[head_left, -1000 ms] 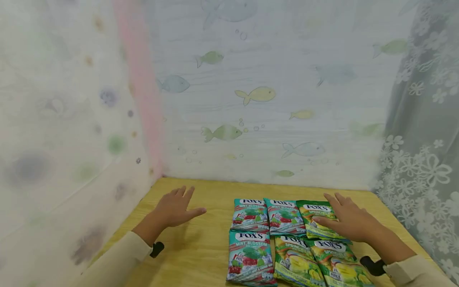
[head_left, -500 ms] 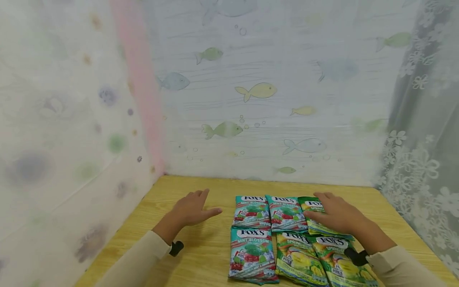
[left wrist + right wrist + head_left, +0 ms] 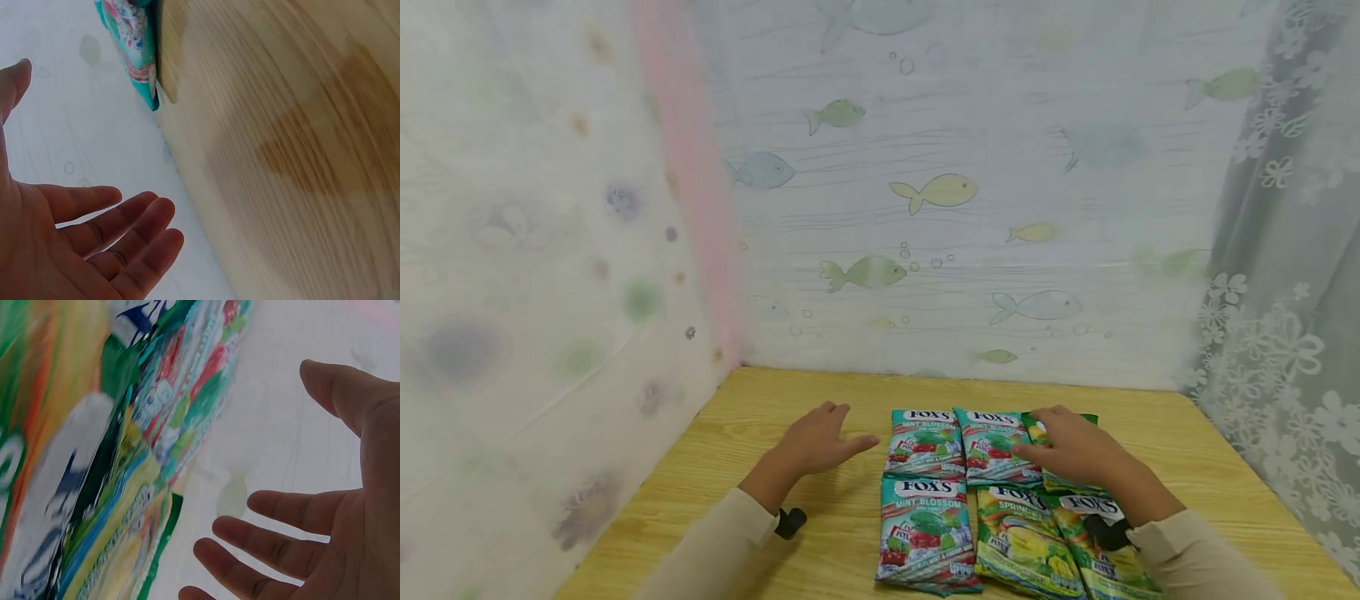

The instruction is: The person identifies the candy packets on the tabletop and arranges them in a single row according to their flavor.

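Observation:
Three teal candy bags lie on the wooden table: one at the back left (image 3: 923,446), one back middle (image 3: 988,442), one front left (image 3: 925,533). Three green-yellow candy bags lie beside them: front middle (image 3: 1026,542), front right (image 3: 1120,567), and a back right bag (image 3: 1088,422), largely hidden by my right hand (image 3: 1071,446). That hand hovers above the bags, fingers spread and holding nothing, thumb overlapping the back middle teal bag. My left hand (image 3: 812,442) is over the table left of the bags, empty, thumb pointing toward them. The left wrist view shows its loosely bent fingers (image 3: 147,231).
The yellow wood-grain table (image 3: 820,533) meets a fish-print curtain (image 3: 865,317) at the back. A pale flowered sheet (image 3: 550,292) hangs on the left, a sheer lace curtain (image 3: 1270,333) on the right. Dark wrist straps sit below both hands.
Both hands have moved inward: the left to the right, closer to the teal bags, and the right to the left across the back right bag. The bags keep their places.

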`<state>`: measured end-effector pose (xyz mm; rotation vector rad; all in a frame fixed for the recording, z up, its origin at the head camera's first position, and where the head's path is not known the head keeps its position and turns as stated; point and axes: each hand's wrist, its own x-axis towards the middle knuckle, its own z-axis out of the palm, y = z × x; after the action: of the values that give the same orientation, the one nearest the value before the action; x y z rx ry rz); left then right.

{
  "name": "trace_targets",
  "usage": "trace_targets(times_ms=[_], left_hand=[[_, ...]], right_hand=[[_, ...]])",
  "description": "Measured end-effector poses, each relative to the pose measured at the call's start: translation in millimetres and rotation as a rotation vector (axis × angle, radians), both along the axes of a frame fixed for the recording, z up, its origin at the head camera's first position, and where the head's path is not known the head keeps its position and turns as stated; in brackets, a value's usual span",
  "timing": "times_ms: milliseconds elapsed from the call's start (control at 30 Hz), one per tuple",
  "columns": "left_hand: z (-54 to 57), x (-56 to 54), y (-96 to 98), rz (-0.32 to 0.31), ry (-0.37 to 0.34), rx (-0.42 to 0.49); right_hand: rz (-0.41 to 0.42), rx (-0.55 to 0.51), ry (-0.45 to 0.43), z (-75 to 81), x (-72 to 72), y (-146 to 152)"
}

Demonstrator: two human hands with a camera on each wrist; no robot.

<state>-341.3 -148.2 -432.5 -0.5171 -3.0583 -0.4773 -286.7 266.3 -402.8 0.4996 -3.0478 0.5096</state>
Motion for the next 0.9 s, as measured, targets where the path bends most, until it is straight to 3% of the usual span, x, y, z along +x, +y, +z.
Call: trace_targets(times_ms=[500, 700, 900], left_hand=[[-14.3, -6.8, 19.4, -0.017, -0.066, 0.259], [-16.0, -8.4, 25.6, 0.005, -0.085, 0.387], [-21.5, -8.7, 34.0, 0.009, -0.123, 0.458]], right_hand=[[0.005, -0.119, 0.013, -11.3, -12.4, -31.9], [0.006, -0.169, -0.026, -18.0, -19.7, -44.5], [-0.028, -0.282, -0.086, -25.1, -23.4, -56.2]])
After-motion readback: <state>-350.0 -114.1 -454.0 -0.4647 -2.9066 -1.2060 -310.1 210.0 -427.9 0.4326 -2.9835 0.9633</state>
